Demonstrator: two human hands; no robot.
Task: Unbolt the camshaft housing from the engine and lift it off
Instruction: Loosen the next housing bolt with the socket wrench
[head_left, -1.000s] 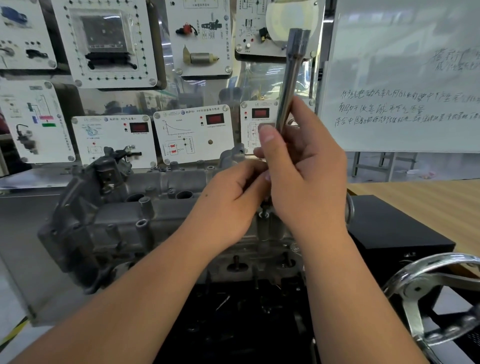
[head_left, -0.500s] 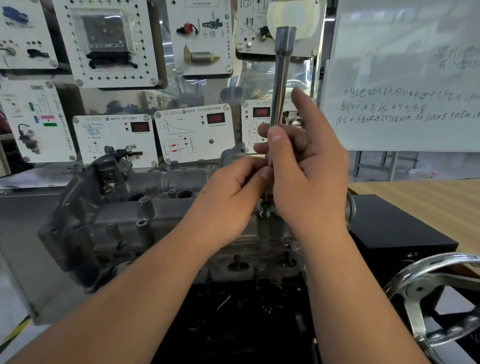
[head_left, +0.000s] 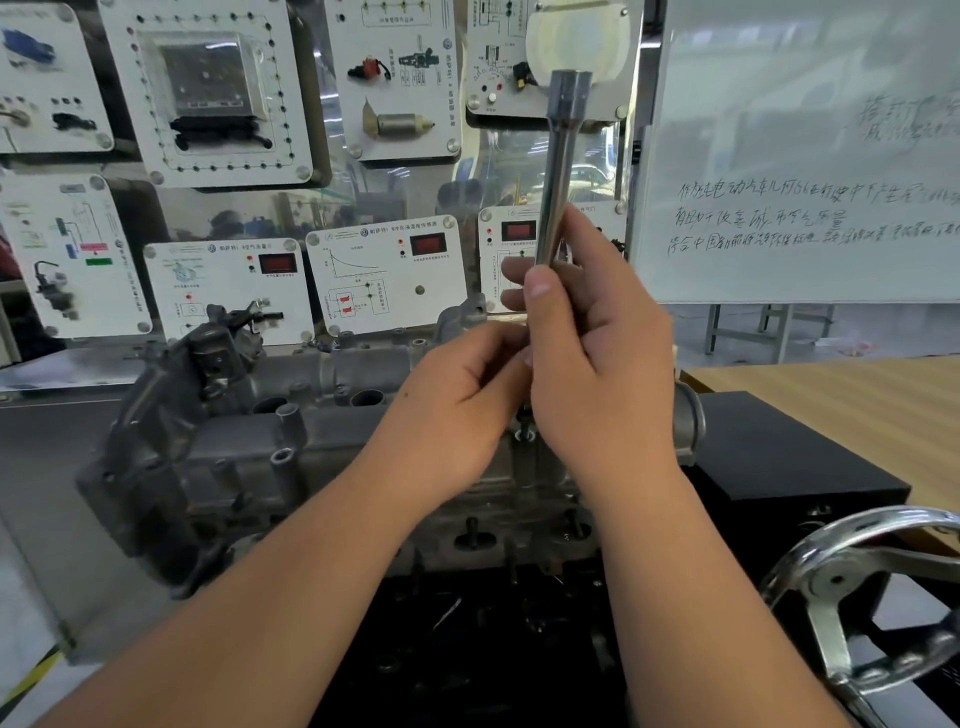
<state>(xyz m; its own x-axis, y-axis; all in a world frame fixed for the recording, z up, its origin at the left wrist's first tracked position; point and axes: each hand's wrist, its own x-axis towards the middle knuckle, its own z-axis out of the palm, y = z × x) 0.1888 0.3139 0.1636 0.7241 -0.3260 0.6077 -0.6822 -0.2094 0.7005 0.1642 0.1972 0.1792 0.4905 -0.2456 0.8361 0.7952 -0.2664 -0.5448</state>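
Centre frame, right hand (head_left: 597, 358) is gripping the long silver steel socket extension (head_left: 558, 171) upright while left hand (head_left: 462, 405) is pinching its lower end, probably freeing a bolt from the grey cast-aluminium camshaft housing (head_left: 249, 436).

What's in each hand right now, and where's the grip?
Right hand grips the long socket tool around its lower shaft. Left hand pinches something at its base; hidden.

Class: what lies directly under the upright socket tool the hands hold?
Under the socket tool sits the camshaft housing. Right hand and left hand cover its lower end, hiding any bolt.

Whiteboard (head_left: 800, 156), handwheel (head_left: 857, 587), sensor panels (head_left: 384, 270).
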